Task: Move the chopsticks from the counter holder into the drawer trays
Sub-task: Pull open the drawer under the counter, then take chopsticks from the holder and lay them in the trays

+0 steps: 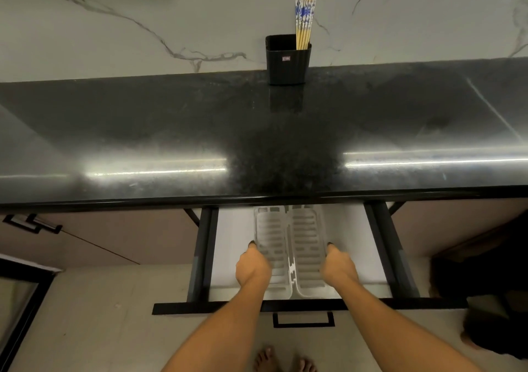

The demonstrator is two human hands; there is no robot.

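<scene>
Below the counter edge, the drawer (228,246) stands pulled out with two slotted trays (288,246) side by side inside. My left hand (253,266) grips the left tray's outer edge, my right hand (338,266) the right tray's. Chopsticks (304,20) stand upright in the black holder (288,61) at the counter's (171,131) far side.

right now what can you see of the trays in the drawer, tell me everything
Two clear, slotted plastic trays lie flat, side by side and lengthwise, on the pale floor of the open drawer. Their far ends run under the counter edge. They look empty; the chopsticks stand in the black holder. The left hand grips the left tray's outer edge, the right hand the right tray's.
</scene>
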